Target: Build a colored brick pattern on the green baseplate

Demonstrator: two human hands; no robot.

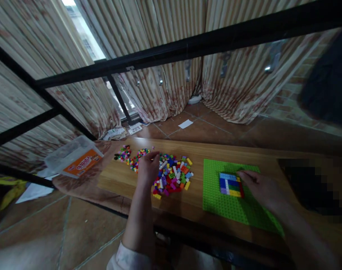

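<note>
My left hand hovers over the left part of a heap of toy building bricks in many colours. Its fingers are closed together, and whatever may be between them is too small to make out. On the right, a green baseplate carries a flat block of joined bricks in blue, white, green, yellow and red. My right hand rests over the baseplate, with pinched fingertips at the block's upper right corner. What those fingertips grip is hidden.
Tiny coloured pieces lie at the wooden board's left end. A clear plastic box with an orange label stands further left. A dark object lies right of the baseplate. Black metal bars and striped curtains are behind.
</note>
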